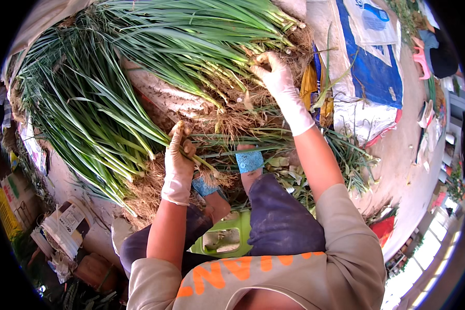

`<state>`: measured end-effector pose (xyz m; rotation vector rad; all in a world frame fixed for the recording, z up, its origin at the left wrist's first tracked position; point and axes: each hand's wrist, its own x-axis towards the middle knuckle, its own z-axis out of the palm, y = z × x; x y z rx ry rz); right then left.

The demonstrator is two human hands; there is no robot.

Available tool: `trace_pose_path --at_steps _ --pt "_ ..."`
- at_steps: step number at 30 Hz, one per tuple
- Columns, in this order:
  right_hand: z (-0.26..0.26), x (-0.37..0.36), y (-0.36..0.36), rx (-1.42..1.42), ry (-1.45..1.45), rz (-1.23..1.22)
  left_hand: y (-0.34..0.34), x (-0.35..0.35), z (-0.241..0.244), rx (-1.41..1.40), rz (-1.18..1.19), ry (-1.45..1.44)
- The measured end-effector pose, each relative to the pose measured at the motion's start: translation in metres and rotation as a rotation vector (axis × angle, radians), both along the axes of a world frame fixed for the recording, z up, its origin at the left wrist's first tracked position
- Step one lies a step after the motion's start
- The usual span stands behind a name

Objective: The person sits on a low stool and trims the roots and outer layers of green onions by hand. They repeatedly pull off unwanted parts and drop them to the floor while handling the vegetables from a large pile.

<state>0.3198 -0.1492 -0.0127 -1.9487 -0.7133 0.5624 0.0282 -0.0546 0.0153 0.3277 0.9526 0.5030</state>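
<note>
Both hands wear thin, soil-stained white gloves. My left hand (179, 161) is closed around the pale stem of a long green onion stalk (205, 164), whose roots hang down to the right and whose leaves run up to the left. At the upper right, my right hand (273, 71) touches the stem ends of a large heap of green onions (201, 42), thumb and fingers curled towards each other; whether they pinch a stem cannot be told. A second heap of green onions (97, 116) lies left of my left hand, its brown roots (147, 193) towards me.
Leaf trimmings (290, 170) litter the floor around my feet. A green plastic stool (242, 236) is beneath me. White and blue woven sacks (372, 73) lie at right. A white bucket (71, 221) is tipped at lower left. Part of a person (443, 54) shows at far upper right.
</note>
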Motion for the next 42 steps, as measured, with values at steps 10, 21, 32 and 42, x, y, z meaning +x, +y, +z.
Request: trace_pose_path --at_steps 10,21,32,42 --pt "0.022 -0.109 -0.01 0.043 0.394 0.293 -0.004 0.059 0.009 -0.031 -0.048 -0.031" --pt "0.049 -0.118 0.001 0.63 1.119 -0.073 0.004 0.064 0.018 0.022 0.095 -0.036" --pt "0.052 -0.068 -0.132 -0.14 0.914 0.442 0.057 0.032 0.02 0.201 0.157 0.054" --pt "-0.039 -0.014 -0.012 -0.946 -0.658 0.208 0.031 0.03 0.018 0.043 -0.042 -0.086"
